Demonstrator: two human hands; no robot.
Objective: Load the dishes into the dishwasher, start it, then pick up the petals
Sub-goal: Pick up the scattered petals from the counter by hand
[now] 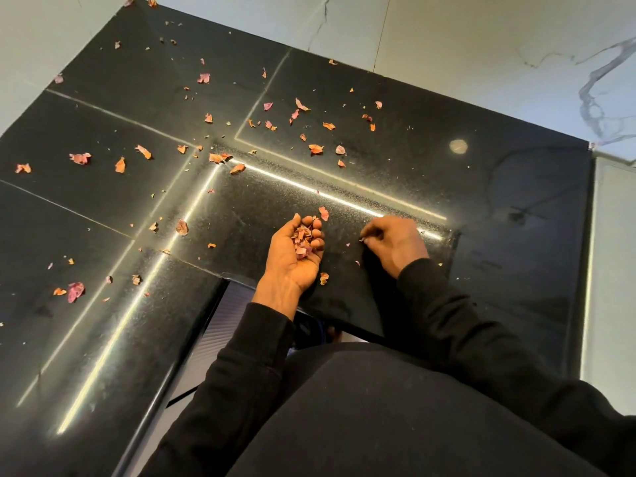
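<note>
Bench [378, 173]: polished black speckled stone, glossy; petals [79, 158] dry, papery; sleeves [464, 339] matt black cloth.

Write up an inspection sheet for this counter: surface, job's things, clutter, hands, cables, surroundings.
Surface: glossy black countertop, seamed, with strip-light reflections.
Job's things: loose petals scattered, mostly to the left and far side; gathered petals heaped in the left palm.
Clutter: nothing seen.
Hands: left hand cupped palm-up, holding the heap; right hand pinches a petal bit at the counter.
Cables: nothing seen.
Surroundings: pale veined wall tiles behind.
</note>
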